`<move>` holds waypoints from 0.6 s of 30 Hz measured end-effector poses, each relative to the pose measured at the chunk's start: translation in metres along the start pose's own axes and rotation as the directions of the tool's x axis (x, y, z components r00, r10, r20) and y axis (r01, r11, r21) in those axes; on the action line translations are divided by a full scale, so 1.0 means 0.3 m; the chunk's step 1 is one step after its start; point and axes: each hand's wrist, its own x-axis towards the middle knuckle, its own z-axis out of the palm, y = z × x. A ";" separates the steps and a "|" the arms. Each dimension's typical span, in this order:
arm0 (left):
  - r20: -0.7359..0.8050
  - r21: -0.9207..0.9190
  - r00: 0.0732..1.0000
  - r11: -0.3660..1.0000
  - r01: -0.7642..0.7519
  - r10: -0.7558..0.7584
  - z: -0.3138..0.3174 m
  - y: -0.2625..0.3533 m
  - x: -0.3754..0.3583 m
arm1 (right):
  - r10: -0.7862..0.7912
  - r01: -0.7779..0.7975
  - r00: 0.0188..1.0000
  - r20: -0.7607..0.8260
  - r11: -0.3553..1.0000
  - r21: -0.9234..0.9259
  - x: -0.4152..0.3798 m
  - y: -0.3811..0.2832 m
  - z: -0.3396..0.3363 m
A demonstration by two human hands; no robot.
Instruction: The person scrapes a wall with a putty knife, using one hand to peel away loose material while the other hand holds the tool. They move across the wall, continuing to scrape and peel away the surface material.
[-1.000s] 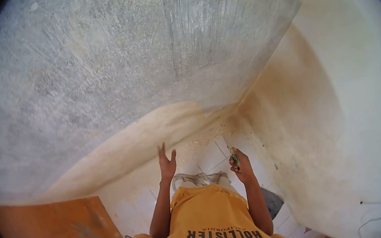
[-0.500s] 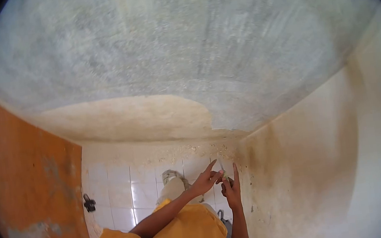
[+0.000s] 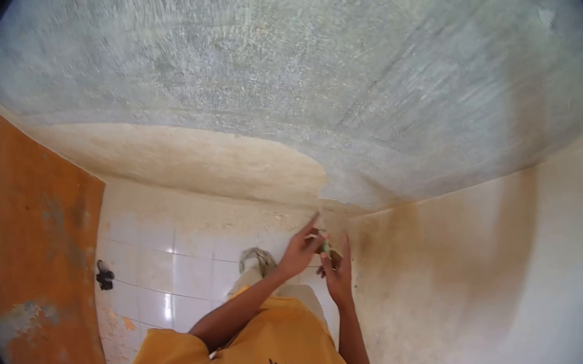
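My left hand (image 3: 300, 252) and my right hand (image 3: 338, 272) meet low in front of my body, near the corner of the walls. Between their fingers is a thin tool with a green handle (image 3: 326, 246); in the earlier view a narrow pale blade shows above it. My right thumb and fingers pinch the handle from below, its index finger pointing up. From the left side, my left thumb and fingers close on the tool, with that index finger also stretched out. The wall (image 3: 233, 65) ahead has a rough grey scraped area above a cream-painted patch (image 3: 186, 151).
A cream wall (image 3: 447, 265) stands close on the right, an orange door-like panel (image 3: 27, 222) on the left. Paint flakes (image 3: 267, 219) lie along the wall's foot on white floor tiles (image 3: 193, 270). A small black object (image 3: 104, 275) is by the panel's edge.
My view has turned, so the wall corner and floor appear tilted and shifted. Both hands stay together on the tool and sit slightly higher and farther left in view.
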 end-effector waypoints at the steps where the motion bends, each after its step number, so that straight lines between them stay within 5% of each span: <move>1: -0.068 -0.087 0.998 0.996 0.011 -0.017 0.003 -0.008 0.010 | -0.012 0.012 1.000 0.006 1.000 -0.011 0.013 0.022 -0.011; 5: -0.287 -0.072 0.957 0.995 -0.073 0.050 -0.087 0.031 0.078 | 0.129 -0.130 0.990 0.054 0.991 0.014 0.071 0.040 0.010; 14: -0.652 0.028 0.735 0.974 -0.223 0.187 -0.155 0.240 0.123 | -0.045 0.202 0.895 0.444 0.928 -0.313 0.327 -0.042 -0.038; 18: -0.747 0.096 0.595 0.934 -0.344 0.296 -0.097 0.276 0.195 | -0.127 0.283 0.836 0.533 0.933 -0.223 0.472 -0.110 -0.110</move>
